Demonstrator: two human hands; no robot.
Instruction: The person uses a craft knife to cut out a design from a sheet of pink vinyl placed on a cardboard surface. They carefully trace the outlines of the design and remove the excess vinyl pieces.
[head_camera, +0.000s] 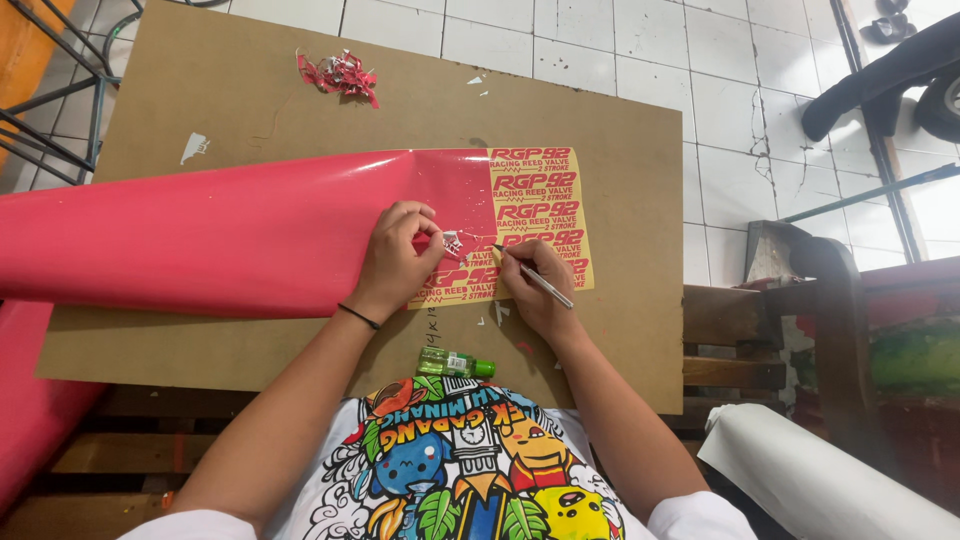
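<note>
**Weeding cut lettering from a red vinyl sheet**

The red vinyl sheet (250, 235) lies across a brown board (620, 180), its yellow backing (545, 215) exposed at the right end where cut lettering remains. The step looks best done with a shallow tool angle, lifting only waste. The left hand (395, 258) presses flat, fingertips pinching a peeled scrap (452, 243). The right hand (535, 290) is closed pen-style around a thin metal tool (535, 278), tip at the lettering. A small green bottle (455, 363) sits near the person's chest.

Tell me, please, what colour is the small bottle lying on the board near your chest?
The small bottle is green, seen in the head view.
</note>
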